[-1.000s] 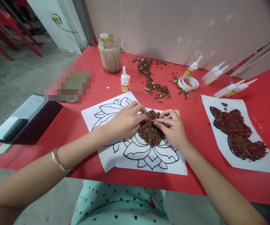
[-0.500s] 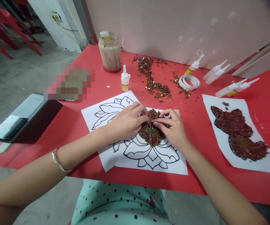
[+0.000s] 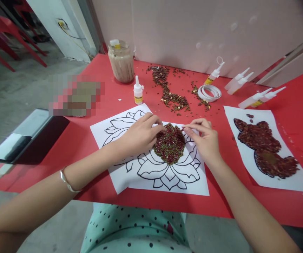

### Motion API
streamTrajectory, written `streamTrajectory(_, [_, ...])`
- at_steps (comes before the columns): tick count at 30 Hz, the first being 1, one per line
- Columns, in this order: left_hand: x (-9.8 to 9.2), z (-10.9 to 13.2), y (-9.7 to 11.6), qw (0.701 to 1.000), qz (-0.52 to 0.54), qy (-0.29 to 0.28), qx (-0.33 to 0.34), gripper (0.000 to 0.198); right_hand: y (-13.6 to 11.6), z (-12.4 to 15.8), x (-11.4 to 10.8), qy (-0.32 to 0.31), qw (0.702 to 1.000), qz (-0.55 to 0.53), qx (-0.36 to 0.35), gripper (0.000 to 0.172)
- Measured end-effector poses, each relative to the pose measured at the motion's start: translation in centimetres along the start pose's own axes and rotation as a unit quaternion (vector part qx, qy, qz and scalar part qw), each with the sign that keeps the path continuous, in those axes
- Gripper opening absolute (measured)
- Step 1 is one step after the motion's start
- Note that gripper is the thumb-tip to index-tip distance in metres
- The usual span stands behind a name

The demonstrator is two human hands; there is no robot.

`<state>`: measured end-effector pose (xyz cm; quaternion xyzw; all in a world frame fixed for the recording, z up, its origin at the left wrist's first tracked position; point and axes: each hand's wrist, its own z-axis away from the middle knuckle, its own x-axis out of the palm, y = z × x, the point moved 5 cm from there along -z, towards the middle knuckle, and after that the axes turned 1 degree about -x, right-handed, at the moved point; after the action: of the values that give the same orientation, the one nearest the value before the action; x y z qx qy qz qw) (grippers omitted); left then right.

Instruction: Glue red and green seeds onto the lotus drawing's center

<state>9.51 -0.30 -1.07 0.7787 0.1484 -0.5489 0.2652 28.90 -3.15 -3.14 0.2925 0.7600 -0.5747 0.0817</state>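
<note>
A lotus drawing on white paper lies before me, its middle covered with green and dark red beans. My left hand rests at the left edge of this patch, fingers bent and closed, their tips against the beans; anything in them is hidden. Just off the patch's upper right, my right hand is closed in a pinch, thumb against forefinger. A tiny dark speck shows at its fingertips, too small to name. Under my left forearm lies a second lotus drawing, partly covered.
Loose beans are scattered behind the drawings. A small glue bottle, a jar, a tape roll and more bottles stand or lie around. A bean-covered picture is right, a phone left.
My right hand has moved right, away from the middle of the bean patch, uncovering more of it. My left hand has shifted slightly left. The view has tilted a little.
</note>
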Motion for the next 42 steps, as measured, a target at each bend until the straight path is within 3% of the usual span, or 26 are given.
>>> streamTrajectory(3, [0.0, -1.1, -1.1, 0.997, -0.053, -0.035, -0.046, 0.035, 1.6, -0.6, -1.5, 0.068, 0.988, -0.112, 0.079, 0.013])
streamTrajectory(8, [0.4, -5.1, -2.5, 0.989, -0.113, -0.071, -0.063, 0.041, 3.6, -1.2, -3.4, 0.173, 0.936, -0.246, 0.182, 0.02])
streamTrajectory(12, [1.5, -9.1, -3.9, 0.988, -0.109, -0.091, -0.063, 0.033, 4.1, -1.4, -3.7, 0.184, 0.92, -0.267, 0.219, 0.024])
streamTrajectory(16, [3.0, -11.2, -5.7, 0.985, -0.083, -0.096, -0.115, 0.035, 4.2, -1.4, -3.4, 0.175, 0.919, -0.273, 0.223, 0.026])
streamTrajectory(21, [3.7, -11.4, -6.7, 0.987, -0.065, -0.069, -0.129, 0.022, 4.3, -1.3, -3.3, 0.168, 0.923, -0.268, 0.222, 0.026])
streamTrajectory(29, [2.2, -11.0, -6.7, 0.984, -0.11, -0.037, -0.138, 0.025, 4.6, -1.4, -3.3, 0.177, 0.927, -0.253, 0.212, 0.026])
streamTrajectory(42, [3.7, -12.1, -5.6, 0.985, -0.143, -0.064, -0.069, 0.025, 4.9, -1.4, -2.9, 0.157, 0.937, -0.231, 0.21, 0.026])
